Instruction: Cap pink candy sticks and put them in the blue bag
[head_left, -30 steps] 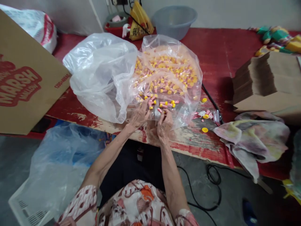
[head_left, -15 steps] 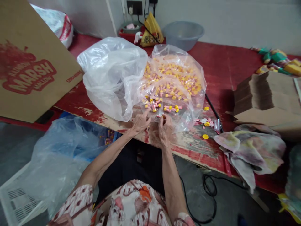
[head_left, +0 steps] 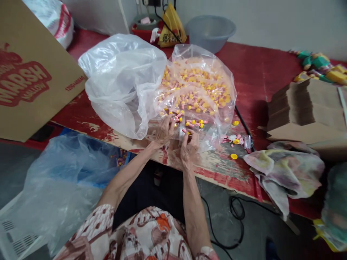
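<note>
A large clear plastic bag of small pink tubes with yellow caps lies open on the worn red table. At its near edge my right hand pinches one capped tube. To the left, my left hand reaches over the bag's mouth beside a few loose tubes; its fingers are bent, and whatever is between them is too blurred to tell. More tubes lie just beyond my right hand.
An empty-looking clear bag and a cardboard box stand left. Loose yellow caps, a stained cloth and stacked cardboard are right. A grey basin sits behind. A blue container is below left.
My left hand has moved forward toward the loose tubes. My right hand has stayed near the bag's edge, and the tube at its fingertips shows more clearly. The view has shifted slightly.
</note>
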`<state>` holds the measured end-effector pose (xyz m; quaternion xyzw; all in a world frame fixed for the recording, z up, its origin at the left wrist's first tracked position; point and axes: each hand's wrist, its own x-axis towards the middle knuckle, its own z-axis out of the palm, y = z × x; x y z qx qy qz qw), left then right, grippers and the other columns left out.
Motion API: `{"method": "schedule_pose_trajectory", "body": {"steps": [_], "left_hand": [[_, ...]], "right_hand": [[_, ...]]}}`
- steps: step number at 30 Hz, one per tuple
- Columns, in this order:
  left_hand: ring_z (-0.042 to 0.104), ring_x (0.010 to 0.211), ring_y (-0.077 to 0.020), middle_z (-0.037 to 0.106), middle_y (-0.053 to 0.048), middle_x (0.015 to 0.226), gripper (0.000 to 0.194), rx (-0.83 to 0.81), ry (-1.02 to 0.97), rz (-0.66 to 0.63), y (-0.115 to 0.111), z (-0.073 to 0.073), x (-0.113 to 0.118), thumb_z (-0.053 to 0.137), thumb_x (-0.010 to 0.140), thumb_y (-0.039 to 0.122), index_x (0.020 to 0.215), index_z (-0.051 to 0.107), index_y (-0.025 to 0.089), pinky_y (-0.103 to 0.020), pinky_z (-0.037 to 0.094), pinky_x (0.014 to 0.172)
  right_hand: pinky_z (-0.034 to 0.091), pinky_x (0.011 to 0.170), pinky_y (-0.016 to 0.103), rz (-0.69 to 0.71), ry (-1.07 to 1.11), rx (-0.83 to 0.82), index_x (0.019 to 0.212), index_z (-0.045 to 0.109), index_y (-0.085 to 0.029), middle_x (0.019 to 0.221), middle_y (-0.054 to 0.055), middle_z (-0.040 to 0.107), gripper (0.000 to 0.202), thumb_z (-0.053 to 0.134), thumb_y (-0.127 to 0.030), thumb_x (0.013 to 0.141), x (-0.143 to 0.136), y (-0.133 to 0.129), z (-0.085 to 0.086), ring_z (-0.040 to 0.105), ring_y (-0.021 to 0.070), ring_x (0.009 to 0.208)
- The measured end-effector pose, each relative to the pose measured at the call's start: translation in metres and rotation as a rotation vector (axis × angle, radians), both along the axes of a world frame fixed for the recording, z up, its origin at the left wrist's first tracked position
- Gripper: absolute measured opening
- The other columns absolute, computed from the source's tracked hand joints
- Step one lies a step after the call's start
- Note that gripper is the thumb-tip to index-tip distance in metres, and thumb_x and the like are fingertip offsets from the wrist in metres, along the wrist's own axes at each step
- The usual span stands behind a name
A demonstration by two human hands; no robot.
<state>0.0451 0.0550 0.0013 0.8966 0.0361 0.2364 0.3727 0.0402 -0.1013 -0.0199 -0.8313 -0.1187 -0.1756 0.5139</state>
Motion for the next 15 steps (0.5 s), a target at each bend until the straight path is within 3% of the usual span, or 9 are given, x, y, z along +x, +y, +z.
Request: {"method": "schedule_pose_trajectory", "body": {"steps": [4,7,9,12,15], "left_hand": [[0.076,0.096,-0.0229,0.078,-0.008,0.104,0.029,0.079,0.017,-0.066,0.004,-0.004,-0.049,0.051,0.107,0.017,0.122,0.074,0.022,-0.036,0.061,0.088],[0.074,0.084,-0.0180,0.078,-0.004,0.098,0.030,0.117,0.004,-0.063,0.009,0.001,-0.062,0.053,0.103,0.013,0.122,0.074,0.020,-0.030,0.059,0.083],[0.074,0.092,-0.0188,0.079,-0.007,0.110,0.032,0.102,-0.036,-0.005,0.012,0.006,-0.051,0.052,0.106,0.015,0.130,0.071,0.020,-0.031,0.059,0.089],[0.073,0.112,-0.0240,0.076,-0.014,0.130,0.031,0.097,-0.018,0.096,0.016,0.010,-0.010,0.051,0.110,0.020,0.137,0.064,0.019,-0.036,0.059,0.100],[0.073,0.111,-0.0301,0.075,-0.018,0.121,0.020,0.145,0.201,0.076,0.020,0.010,0.038,0.058,0.106,0.021,0.123,0.066,0.016,-0.039,0.059,0.096]], "right_hand": [[0.056,0.095,0.039,0.077,0.036,-0.076,0.111,0.071,-0.021,0.109,0.012,0.074,0.040,0.042,-0.047,0.119,0.000,0.003,-0.002,0.068,0.0244,0.102],[0.056,0.097,0.041,0.017,0.012,-0.057,0.120,0.071,-0.020,0.113,0.013,0.074,0.038,0.044,-0.047,0.118,-0.001,0.002,-0.004,0.069,0.0249,0.104],[0.056,0.098,0.042,0.018,0.003,-0.065,0.121,0.070,-0.020,0.115,0.013,0.074,0.037,0.044,-0.046,0.117,-0.001,0.002,-0.005,0.069,0.0253,0.105],[0.056,0.098,0.042,0.108,0.014,-0.106,0.114,0.071,-0.020,0.112,0.013,0.073,0.039,0.041,-0.045,0.118,-0.001,0.001,-0.004,0.069,0.0257,0.105],[0.056,0.098,0.041,0.104,0.023,-0.111,0.113,0.072,-0.021,0.111,0.012,0.073,0.040,0.041,-0.047,0.117,-0.001,0.001,0.000,0.069,0.0249,0.103]]}}
